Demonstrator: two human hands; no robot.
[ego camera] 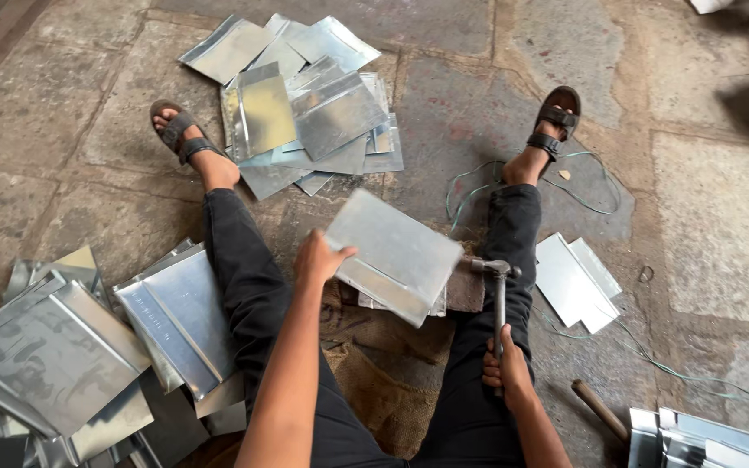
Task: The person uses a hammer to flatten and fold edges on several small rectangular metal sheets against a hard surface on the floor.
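I sit on a stone floor with my legs spread. My left hand (318, 260) grips the left edge of a shiny rectangular metal sheet (396, 253), held tilted above a burlap cloth (383, 347) between my legs. My right hand (504, 368) is closed on the handle of a hammer (498, 290), whose steel head rests by the sheet's right edge. Under the sheet lies another flat metal piece, mostly hidden.
A pile of folded metal sheets (305, 108) lies ahead between my sandalled feet. More sheets are stacked at my left (71, 347), a few at my right (576, 282) and at the lower right corner (704, 442). Thin green wire (591, 204) and a wooden stick (598, 409) lie on the floor.
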